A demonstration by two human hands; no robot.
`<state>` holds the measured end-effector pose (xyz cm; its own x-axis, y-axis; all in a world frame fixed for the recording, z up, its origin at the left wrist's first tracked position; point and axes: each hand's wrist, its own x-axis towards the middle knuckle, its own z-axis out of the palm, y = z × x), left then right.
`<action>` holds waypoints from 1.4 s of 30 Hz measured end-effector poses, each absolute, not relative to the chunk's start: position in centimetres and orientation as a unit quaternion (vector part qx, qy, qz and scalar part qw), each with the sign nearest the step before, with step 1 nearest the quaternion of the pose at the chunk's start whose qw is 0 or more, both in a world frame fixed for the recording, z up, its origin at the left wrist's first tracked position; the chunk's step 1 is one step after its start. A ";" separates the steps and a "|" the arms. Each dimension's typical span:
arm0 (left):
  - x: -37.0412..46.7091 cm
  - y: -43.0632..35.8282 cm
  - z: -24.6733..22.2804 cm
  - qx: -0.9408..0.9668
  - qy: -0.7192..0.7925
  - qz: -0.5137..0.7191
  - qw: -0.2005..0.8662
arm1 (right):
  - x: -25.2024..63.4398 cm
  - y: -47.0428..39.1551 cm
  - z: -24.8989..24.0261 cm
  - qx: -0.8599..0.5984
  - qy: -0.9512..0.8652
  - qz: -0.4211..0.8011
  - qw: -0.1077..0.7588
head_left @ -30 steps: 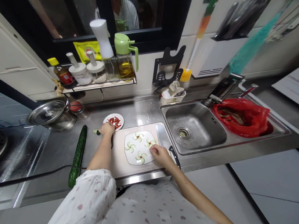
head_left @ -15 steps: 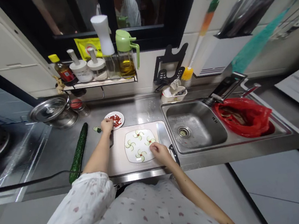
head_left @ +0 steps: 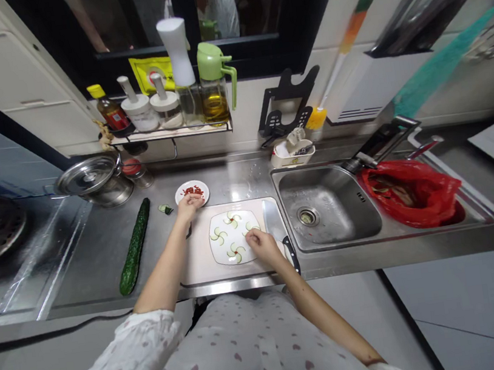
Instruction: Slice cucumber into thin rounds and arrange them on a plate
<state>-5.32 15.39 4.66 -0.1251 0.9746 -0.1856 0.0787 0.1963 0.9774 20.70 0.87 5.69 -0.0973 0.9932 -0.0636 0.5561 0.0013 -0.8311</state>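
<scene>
My left hand [head_left: 189, 204] reaches over the near edge of a small white plate [head_left: 206, 194] that holds chopped red pieces [head_left: 193, 191], perhaps chili. Its fingers are pinched together at the pieces; what lies between them is too small to see. My right hand [head_left: 263, 246] is closed in a pinch at the right rim of a square white plate [head_left: 225, 235]. On this plate lie several pinwheels of thin cucumber slices [head_left: 237, 252] with red centres; my fingers partly cover the right one. The plate rests on a pale cutting board [head_left: 202, 261].
A knife [head_left: 274, 224] lies on the board's right side. Left of the board are a whole cucumber [head_left: 135, 249] and a cucumber scrap [head_left: 165, 209]. The sink [head_left: 331, 197] is to the right, with a red plastic bag [head_left: 432, 195]. A lidded pot [head_left: 94, 179] stands at the back left.
My left hand has moved right, from the small plate's left edge to over the red pieces. The right hand stays by the right pinwheel. The view has shifted slightly.
</scene>
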 end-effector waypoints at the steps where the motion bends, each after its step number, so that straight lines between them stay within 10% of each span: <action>1: -4.9 14.6 4.7 0.476 0.582 0.431 0.498 | 20.5 1.2 5.9 -0.602 -0.643 0.370 0.296; 11: -3.2 8.3 4.9 0.708 0.537 0.224 0.400 | 17.6 4.0 7.0 -0.599 -0.691 0.347 0.206; 42: -4.5 6.1 5.6 0.681 0.622 0.208 0.326 | 13.5 5.7 6.0 -0.563 -0.765 0.301 0.088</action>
